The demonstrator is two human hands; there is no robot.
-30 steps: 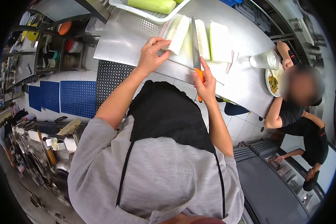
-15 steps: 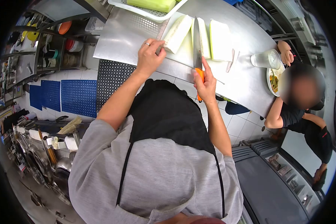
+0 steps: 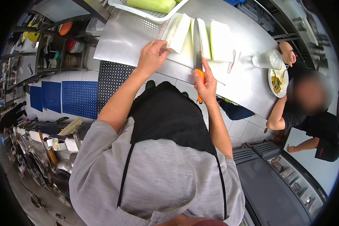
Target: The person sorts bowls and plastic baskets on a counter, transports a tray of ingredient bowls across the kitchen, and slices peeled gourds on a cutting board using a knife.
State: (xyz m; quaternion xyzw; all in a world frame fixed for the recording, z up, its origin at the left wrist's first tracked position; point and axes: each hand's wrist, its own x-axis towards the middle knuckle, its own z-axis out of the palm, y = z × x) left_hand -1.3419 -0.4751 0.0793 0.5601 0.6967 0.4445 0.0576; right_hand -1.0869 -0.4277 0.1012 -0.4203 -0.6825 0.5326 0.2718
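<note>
My right hand (image 3: 206,83) is wrapped round the orange handle of a knife (image 3: 197,45), its blade pointing away from me over the board. My left hand (image 3: 151,56) has its fingertips at the near end of the left pale green gourd piece (image 3: 177,33); whether it grips the piece is hard to tell. Beside the blade lies a middle piece (image 3: 204,39), and right of it a wider piece (image 3: 221,41) with a green edge. All three rest on a white cutting board (image 3: 185,52).
A white basket (image 3: 154,16) holding green gourds stands at the back left of the steel table (image 3: 116,37). To the right are a peeler (image 3: 233,62), a clear cup (image 3: 267,59) and a bowl of food (image 3: 278,81), beside a seated person (image 3: 295,116). Another person is behind.
The left piece has shifted slightly and now lies more slanted, with my left hand beside its near end. The person behind on the right has moved. My right hand keeps the knife.
</note>
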